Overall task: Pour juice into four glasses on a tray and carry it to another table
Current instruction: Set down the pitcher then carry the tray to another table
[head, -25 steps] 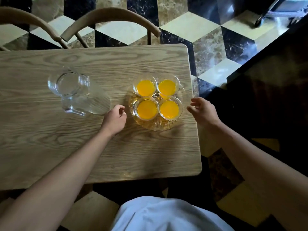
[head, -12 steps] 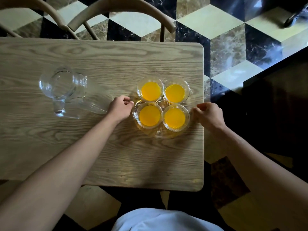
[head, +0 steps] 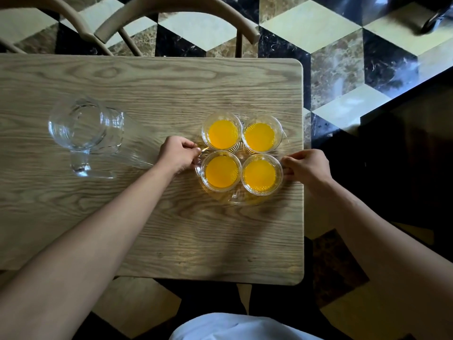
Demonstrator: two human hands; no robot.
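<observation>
Head view: both hands (head: pixel 177 154) (head: pixel 306 166) grip round ribbed glass tray (head: pixel 241 201).

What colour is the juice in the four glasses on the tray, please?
Bright orange-yellow juice, clearest in the head view.

We are looking down at a table (head: pixel 147 229) on which a tray (head: pixel 241 201) is sitting near the right edge. Four glasses (head: pixel 221 134) are standing on the tray in two rows of two, touching one another. Our left hand (head: pixel 177 154) is gripping the tray's left rim, our right hand (head: pixel 305 165) its right rim. A jug (head: pixel 85 128) is standing to the left, apart from the tray. Two chairs (head: pixel 176 11) are standing behind the table.
</observation>
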